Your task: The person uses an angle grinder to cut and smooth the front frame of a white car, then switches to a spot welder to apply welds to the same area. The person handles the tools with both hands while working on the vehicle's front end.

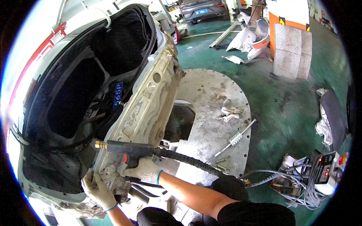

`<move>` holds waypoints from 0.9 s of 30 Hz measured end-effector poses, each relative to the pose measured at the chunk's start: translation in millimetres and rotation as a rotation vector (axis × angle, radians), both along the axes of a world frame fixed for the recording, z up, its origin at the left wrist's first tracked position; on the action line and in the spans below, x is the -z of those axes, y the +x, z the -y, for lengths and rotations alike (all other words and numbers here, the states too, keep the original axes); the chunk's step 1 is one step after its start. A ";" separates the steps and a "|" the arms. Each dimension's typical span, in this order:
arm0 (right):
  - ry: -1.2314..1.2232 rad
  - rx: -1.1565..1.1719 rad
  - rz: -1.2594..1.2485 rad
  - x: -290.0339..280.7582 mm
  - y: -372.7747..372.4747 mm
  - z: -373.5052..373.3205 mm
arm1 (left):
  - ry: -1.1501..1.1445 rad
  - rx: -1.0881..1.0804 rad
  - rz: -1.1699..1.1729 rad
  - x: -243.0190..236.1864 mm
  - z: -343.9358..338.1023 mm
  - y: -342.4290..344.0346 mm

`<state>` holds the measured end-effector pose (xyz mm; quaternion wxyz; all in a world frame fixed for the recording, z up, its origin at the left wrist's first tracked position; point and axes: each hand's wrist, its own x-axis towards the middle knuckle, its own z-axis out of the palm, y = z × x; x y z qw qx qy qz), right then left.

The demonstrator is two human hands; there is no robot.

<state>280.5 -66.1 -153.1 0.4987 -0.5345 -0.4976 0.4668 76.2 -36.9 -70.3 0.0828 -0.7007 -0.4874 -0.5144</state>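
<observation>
A black welding gun (130, 148) with a brass tip and red trigger is in my gloved right hand (144, 171). My fingers wrap its grip, and its tip points left over the car's open boot. From its back end a thick sheathed cable (192, 162) runs right. The car's rear panel (141, 109) is bare and scuffed, with patches of worn paint. At its near corner, my gloved left hand (98, 191) closes over the panel edge, thumb and fingers on either side. Part of those fingers is hard to make out.
A metal floor plate (211, 90) carries crumpled gloves (230, 113), a slide-hammer-like rod (235, 139) and ring-ended bolts (224, 165). At right stands a welding machine (327, 173) with coiled cables. Torn bumper parts (245, 39) lie farther back, near a parked grey car (203, 11).
</observation>
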 end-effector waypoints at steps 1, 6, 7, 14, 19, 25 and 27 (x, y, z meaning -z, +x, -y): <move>0.030 0.006 0.011 -0.7 3.5 3.5 | -0.027 -0.009 0.036 0.2 1.5 2.9; 0.106 -0.014 -0.128 16.1 4.6 -5.8 | -0.037 0.055 0.168 3.6 -2.2 9.8; 0.148 -0.010 -0.179 24.0 -1.8 -10.5 | -0.040 0.070 0.201 2.4 -2.1 11.4; 0.411 -0.033 0.509 68.9 -19.1 -18.8 | 0.100 -0.134 -0.091 -7.4 -1.7 3.2; 0.238 -0.014 -0.864 37.0 -36.5 -24.5 | 0.135 -0.049 -0.080 -15.7 -3.4 -16.7; 0.401 -0.198 -0.892 46.9 -41.0 -20.4 | 0.104 0.107 -0.025 -11.0 8.9 -44.7; 0.328 -0.127 -0.876 46.2 -36.0 -20.5 | 0.100 0.151 -0.012 -12.4 8.7 -47.3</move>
